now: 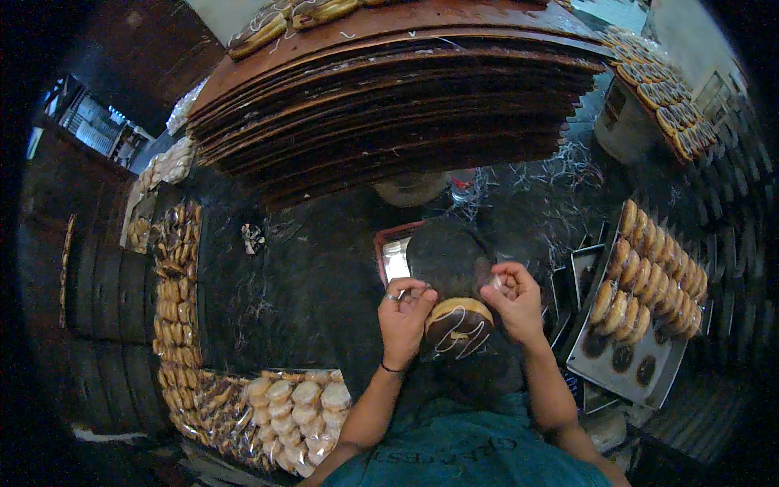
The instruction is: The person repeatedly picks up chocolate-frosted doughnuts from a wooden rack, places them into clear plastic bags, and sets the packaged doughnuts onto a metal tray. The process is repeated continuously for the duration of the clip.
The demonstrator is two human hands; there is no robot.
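Doughnut [458, 326], chocolate-glazed with thin white icing lines across its top, sits between our two hands, just in front of our chest and on the near side of the dark round pan [448, 258]. We take that pan as our landmark. Our left hand [406, 312] is at the doughnut's left edge, fingers curled and fingertips pinched together on something too small to make out; a ring shows on one finger and a dark band on the wrist. Our right hand [513, 299] is at the pan's near right rim, beside the doughnut, loosely clenched around a small pale thing we cannot identify. Whether either grip truly bears the doughnut's weight we cannot tell.

To do this well, we judge that we should touch only the bare lower edge, keep the doughnut level so the glaze does not run, and keep our fingers off the white lines.

Right of the pan lies a metal tray [625, 365] with rows of plain doughnuts [649, 276] and a few glazed ones. Left of the pan, across the dark counter [308, 284], stand bagged pastries [296, 414]. Beyond the pan rises a stack of brown boards [389, 105].
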